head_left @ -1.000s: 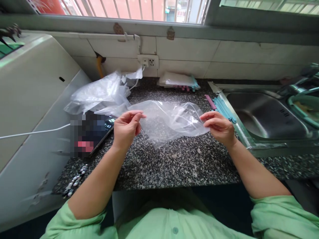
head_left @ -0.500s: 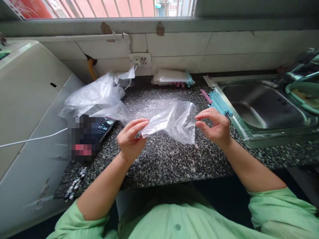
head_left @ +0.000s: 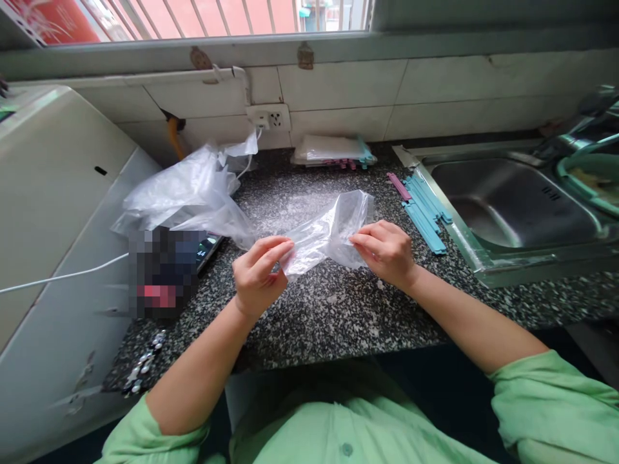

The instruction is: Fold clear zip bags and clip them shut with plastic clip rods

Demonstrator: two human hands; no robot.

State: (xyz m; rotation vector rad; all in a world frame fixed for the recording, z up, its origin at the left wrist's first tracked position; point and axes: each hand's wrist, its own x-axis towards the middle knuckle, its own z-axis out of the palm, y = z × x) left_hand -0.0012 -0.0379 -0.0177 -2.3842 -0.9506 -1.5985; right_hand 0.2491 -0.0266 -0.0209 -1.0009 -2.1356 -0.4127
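Note:
A clear plastic bag stretches between my two hands above the speckled countertop. My left hand pinches its left end between thumb and fingers. On the other side my right hand is closed on the bag, fingertips pressed to the film partway in from its right edge. The bag's far corner stands up beyond the right fingers. To the right of that hand lie several blue sealing clips and a pink sealing clip, flat beside the sink.
Crumpled clear bags pile up at the left, behind a phone. A flat stack of bags with clips rests against the wall. The sink is at right; a beaded string lies near the front left edge.
My right hand has moved left from beside the bag's right edge and taken hold of the film. The left hand keeps its pinch. More of the blue clips shows now.

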